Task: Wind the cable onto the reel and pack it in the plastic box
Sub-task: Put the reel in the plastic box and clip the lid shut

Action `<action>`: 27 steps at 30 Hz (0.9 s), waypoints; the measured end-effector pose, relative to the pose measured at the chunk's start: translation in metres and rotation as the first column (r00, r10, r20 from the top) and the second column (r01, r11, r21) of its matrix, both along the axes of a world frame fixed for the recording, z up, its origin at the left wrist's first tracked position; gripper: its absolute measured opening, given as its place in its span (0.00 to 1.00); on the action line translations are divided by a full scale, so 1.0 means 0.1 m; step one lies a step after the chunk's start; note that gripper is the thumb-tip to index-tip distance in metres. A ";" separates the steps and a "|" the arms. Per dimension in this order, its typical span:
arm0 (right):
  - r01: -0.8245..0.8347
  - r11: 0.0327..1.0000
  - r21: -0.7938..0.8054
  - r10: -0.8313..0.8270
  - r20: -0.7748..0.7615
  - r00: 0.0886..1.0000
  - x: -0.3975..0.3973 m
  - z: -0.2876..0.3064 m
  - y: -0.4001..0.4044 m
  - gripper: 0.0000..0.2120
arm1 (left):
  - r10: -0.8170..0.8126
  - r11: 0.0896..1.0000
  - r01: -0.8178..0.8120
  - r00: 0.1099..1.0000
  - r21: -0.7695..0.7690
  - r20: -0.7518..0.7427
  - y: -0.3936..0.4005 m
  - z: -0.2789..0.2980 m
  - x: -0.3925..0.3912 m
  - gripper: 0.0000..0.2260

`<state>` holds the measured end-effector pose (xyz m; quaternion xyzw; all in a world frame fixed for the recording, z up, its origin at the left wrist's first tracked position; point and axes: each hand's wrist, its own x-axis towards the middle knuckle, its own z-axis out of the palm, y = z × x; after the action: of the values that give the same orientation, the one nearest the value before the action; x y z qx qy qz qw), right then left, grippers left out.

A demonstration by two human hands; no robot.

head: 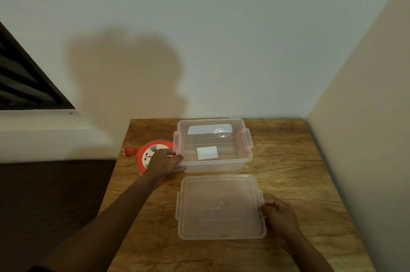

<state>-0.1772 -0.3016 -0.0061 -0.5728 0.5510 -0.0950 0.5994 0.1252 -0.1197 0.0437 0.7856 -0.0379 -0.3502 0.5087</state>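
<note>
An orange cable reel (pixel 146 153) with a white socket face lies flat near the table's left edge, its orange plug (pixel 129 151) sticking out to the left. My left hand (pixel 166 163) lies over the reel's right part, fingers curled round its edge and reaching the near left corner of the clear plastic box (pixel 244 162). The box stands open with a white label (pixel 207 152) on its floor. Its translucent lid (pixel 219 207) lies flat in front of it. My right hand (pixel 278 213) grips the lid's right edge at the clip.
The wooden table (pixel 288 174) stands in a corner, with a wall behind and another along its right side. A dark floor drops off to the left of the table. A window with dark slats is at the far left.
</note>
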 end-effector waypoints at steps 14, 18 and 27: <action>-0.020 0.999 -0.034 0.021 0.009 1.000 0.13 0.01 -0.12 0.07 | 0.021 1.000 -0.021 1.000 0.000 0.004 -0.08 0.02 -0.04 0.19; -0.032 0.998 -0.047 0.031 -0.002 1.000 0.15 -0.02 -0.16 0.07 | 0.030 1.000 -0.030 1.000 -0.007 -0.006 -0.14 0.04 -0.05 0.22; -0.077 0.978 -0.195 0.061 -0.086 0.994 0.22 -0.10 -0.15 0.05 | -0.028 0.999 0.028 1.000 -0.029 0.006 -0.13 0.06 -0.10 0.22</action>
<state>-0.1551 -0.3170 -0.0162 -0.6518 0.5421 -0.1053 0.5199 0.1157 -0.1323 0.0499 0.7785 -0.0555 -0.3543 0.5151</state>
